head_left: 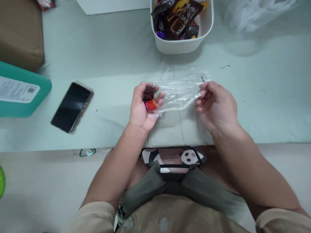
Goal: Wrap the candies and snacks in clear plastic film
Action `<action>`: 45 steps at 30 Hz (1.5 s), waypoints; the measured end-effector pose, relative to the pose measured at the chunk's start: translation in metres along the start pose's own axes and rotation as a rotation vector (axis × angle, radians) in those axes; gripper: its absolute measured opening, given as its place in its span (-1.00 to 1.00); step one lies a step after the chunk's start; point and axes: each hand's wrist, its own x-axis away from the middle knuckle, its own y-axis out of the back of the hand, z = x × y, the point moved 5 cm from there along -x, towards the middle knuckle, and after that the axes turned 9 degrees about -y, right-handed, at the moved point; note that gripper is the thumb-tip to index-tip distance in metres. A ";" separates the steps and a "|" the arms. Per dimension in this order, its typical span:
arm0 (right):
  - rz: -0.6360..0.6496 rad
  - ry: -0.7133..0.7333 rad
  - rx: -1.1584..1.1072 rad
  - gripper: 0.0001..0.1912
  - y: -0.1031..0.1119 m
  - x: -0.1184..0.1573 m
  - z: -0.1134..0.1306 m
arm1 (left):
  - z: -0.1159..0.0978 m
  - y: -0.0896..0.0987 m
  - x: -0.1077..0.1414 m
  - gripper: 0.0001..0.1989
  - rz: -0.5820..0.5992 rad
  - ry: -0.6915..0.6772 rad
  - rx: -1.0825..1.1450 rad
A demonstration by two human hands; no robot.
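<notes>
Shorts [206, 186]: grey-green, they are showing below the near edge of a pale table [272, 110]; a panda-printed piece [170, 158] is showing between the two.
Left hand [139, 113]: its fingers are curling around a dark brown wrapped sweet [148, 93] and a red-orange wrapped sweet [151, 105], the brown one lying just beyond the red.
Right hand [218, 105]: its thumb and fingertips are pinching one end of some clear plastic [178, 92].
Clear plastic: it is stretching in creases between the hands, over the table, its other end reaching the left hand.
Phone [72, 107]: dark screen up, it is lying slantwise, left of the left hand.
Teal box [42, 84]: it is showing a white label; a brown box [19, 32] is standing beyond it.
White tub [181, 47]: it is standing beyond the plastic, holding heaped wrapped packets [187, 19].
Clear bag [257, 14]: crumpled, it is sitting at the far right.
</notes>
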 end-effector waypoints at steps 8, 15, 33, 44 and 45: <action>-0.317 0.744 0.428 -0.92 0.006 0.052 0.057 | 0.011 -0.026 0.020 -0.71 0.238 0.091 -0.037; -0.285 0.928 0.836 -0.85 -0.001 0.079 0.084 | 0.034 -0.036 0.027 -0.50 0.399 0.215 -0.032; 0.225 0.526 0.751 -0.67 -0.024 0.040 0.038 | 0.039 -0.039 0.026 -0.61 0.433 0.288 0.095; 0.337 0.760 0.784 -0.77 -0.031 0.052 0.042 | 0.034 -0.043 0.028 -0.72 0.363 0.284 0.086; 0.397 0.764 0.807 -0.73 -0.034 0.053 0.039 | 0.033 -0.044 0.028 -0.71 0.360 0.276 0.092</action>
